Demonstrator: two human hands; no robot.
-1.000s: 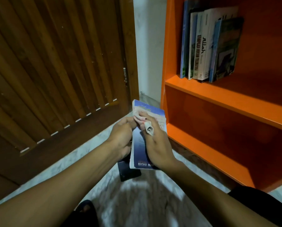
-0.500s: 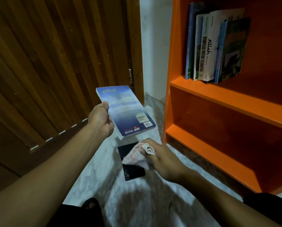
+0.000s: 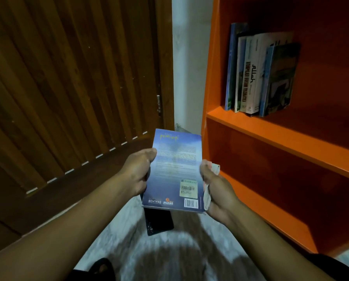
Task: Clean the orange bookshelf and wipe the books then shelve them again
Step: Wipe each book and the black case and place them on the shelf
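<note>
blue paperback (image 3: 174, 171) light, bendy | left hand (image 3: 137, 172) grips left edge | right hand (image 3: 215, 189) pinches right edge, cloth (image 3: 207, 196) bunched under fingers | hold near spine when shelving

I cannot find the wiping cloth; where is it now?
In the head view, the cloth is bunched in the right hand, against the right edge of the blue book.

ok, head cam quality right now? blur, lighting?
Head view: dim, warm light; floor streaked with motion blur; blue book readable in its logos, fine print soft; bookshelf edges bowed by the wide lens, its recesses dark.
</note>
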